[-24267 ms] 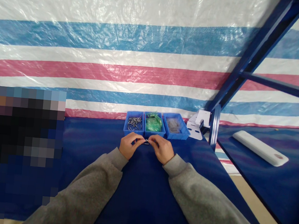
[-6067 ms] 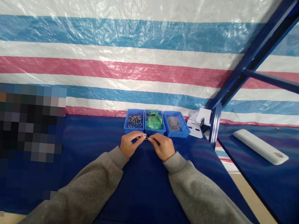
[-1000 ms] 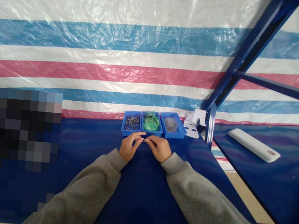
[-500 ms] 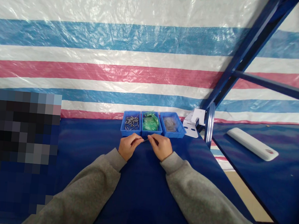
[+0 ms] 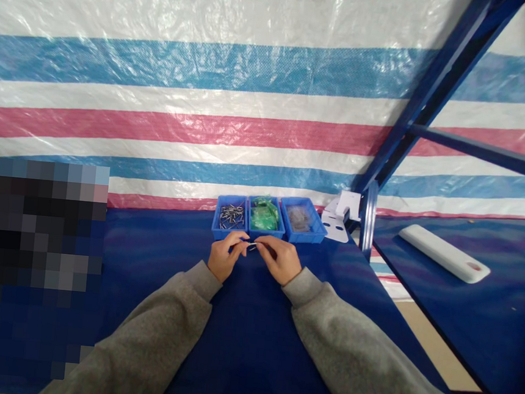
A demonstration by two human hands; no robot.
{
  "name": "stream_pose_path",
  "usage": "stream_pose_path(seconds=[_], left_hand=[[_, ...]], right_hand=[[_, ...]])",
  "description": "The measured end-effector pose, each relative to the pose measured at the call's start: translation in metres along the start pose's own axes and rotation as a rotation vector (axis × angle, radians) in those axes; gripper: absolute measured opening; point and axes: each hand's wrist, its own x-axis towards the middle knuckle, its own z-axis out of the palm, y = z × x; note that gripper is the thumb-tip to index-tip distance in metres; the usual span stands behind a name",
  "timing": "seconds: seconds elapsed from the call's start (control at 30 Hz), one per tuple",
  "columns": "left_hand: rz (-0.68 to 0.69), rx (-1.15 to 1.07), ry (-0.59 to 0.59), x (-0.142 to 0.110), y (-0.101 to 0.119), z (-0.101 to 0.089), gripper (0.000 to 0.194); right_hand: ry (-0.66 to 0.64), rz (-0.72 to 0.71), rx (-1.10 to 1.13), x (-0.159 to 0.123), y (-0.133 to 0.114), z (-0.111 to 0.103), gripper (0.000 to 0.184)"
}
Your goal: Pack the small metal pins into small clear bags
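Note:
A small thin metallic piece point(image 5: 252, 246) spans the gap between my two hands, too small to name for certain. My left hand point(image 5: 224, 257) pinches its left end between thumb and fingers. On the other end, the fingertips of my right hand point(image 5: 281, 259) are closed. Just beyond my left hand is a blue bin of metal screws point(image 5: 232, 216). The middle blue bin holds green plastic bags point(image 5: 264, 214). Past my right hand, a third bin contains clear plastic bags point(image 5: 299, 218).
Folded white card pieces point(image 5: 340, 216) lie right of the bins, beside a blue metal post point(image 5: 368, 218). A long white plastic object point(image 5: 444, 253) rests on the neighbouring blue table. Striped sheeting point(image 5: 181, 128) hangs behind. The left side is pixelated.
My fingers have shifted slightly around the small metallic piece, which now shows brighter and lies more level. Both hands stay in nearly the same place before the bins.

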Motion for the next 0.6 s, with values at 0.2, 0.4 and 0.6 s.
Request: stream_pose_path(seconds=[0.2,0.4,0.6], left_hand=[[-0.007,0.003,-0.034,-0.0001,0.003,-0.0009,0.019],[-0.03,-0.108,-0.018,0.0021,0.0005,-0.002,0.018],[-0.04,-0.255,0.044,0.0036,0.003,-0.0008,0.015]], right_hand=[[-0.042,-0.035,0.05,-0.0008,-0.001,0.0005,0.025],[-0.025,0.018,-0.022,0.001,-0.0005,0.0,0.032],[-0.083,0.034,-0.094,0.001,0.0051,0.0046,0.038]])
